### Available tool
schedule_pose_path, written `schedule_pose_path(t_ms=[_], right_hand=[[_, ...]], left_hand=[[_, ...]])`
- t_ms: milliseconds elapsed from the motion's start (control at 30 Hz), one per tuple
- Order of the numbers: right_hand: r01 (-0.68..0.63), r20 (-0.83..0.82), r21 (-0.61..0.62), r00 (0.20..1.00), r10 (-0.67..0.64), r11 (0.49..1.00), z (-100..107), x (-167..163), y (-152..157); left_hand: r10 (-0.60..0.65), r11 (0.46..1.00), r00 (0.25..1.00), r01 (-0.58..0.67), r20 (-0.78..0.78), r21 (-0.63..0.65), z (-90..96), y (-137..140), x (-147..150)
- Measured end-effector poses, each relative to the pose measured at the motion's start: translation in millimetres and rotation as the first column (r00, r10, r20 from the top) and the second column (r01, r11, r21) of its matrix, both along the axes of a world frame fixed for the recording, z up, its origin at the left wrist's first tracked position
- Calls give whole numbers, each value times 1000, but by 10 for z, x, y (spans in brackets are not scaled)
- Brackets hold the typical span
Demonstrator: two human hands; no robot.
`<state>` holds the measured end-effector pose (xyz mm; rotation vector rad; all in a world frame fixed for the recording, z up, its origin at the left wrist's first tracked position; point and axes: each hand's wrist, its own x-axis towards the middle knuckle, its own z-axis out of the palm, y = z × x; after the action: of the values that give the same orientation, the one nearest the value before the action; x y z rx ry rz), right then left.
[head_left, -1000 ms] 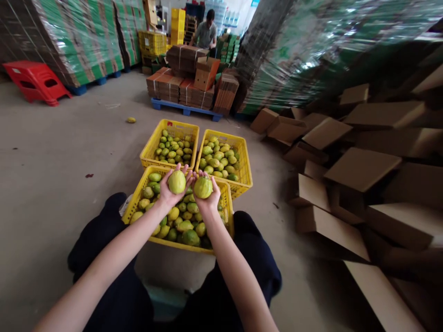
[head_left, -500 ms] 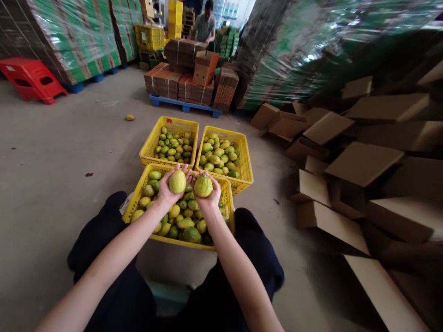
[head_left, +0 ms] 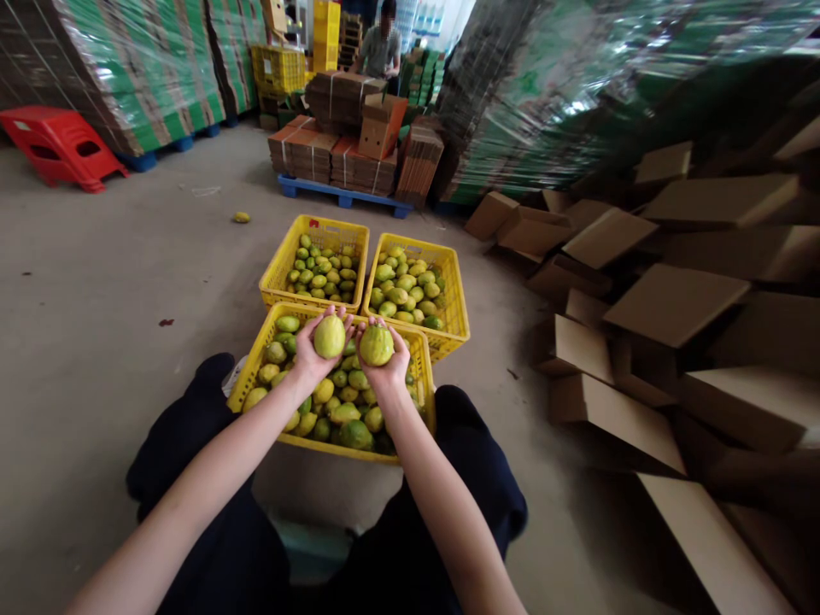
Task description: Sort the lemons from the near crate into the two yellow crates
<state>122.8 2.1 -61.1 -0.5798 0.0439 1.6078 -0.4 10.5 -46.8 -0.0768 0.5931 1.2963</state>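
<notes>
A: What has been changed in the last second?
B: Very little. The background is seen slightly higher than before, so the camera was probably tipped a bit. The two fruits are still held, so the handling seems to be paused.

A: How are they held?
B: The pale fruit is cradled by the left hand, palm up, with fingertips spread beyond it. The ribbed fruit is cupped in the right hand. Both are kept side by side above the near crate.

A: Can the surfaces be described?
B: The pale fruit is rounded and rather smooth, yellow-green. The other is more squat, greener, and marked by ridges.

A: And what is placed around the hands?
B: At eleven o'clock the far-left crate is seen, at two the far-right crate; all three are of yellow plastic, slotted, and filled with similar fruit. At three o'clock stiff, matt cardboard boxes are heaped. At ten a red stool is found.
</notes>
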Motion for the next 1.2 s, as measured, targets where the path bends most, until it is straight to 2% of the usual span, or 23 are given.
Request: schedule_pose_path(t_ms=[233, 500, 767, 900, 1033, 1200], right_hand=[[-11, 13, 28, 1000, 11, 1000, -33, -5, 10], [-14, 3, -13, 1000, 14, 1000, -47, -5, 10], [-42, 5, -27, 999, 42, 999, -64, -19, 39], [-90, -5, -54, 996, 90, 995, -7, -23, 11], [-126, 77, 25, 989, 124, 992, 100, -13, -42], [-184, 230, 236, 965, 129, 954, 214, 6, -124]], left_hand=[[29, 999, 1000, -29, 1, 21, 9, -18, 9], [-23, 1000, 999, 23, 45, -6, 16, -13, -8], [-3, 998, 998, 7, 67, -61, 14, 18, -41], [-15, 1000, 998, 16, 64, -26, 4, 25, -49], [-76, 994, 995, 81, -67, 76, 30, 24, -64], [-153, 967, 962, 193, -228, 165, 173, -29, -110]])
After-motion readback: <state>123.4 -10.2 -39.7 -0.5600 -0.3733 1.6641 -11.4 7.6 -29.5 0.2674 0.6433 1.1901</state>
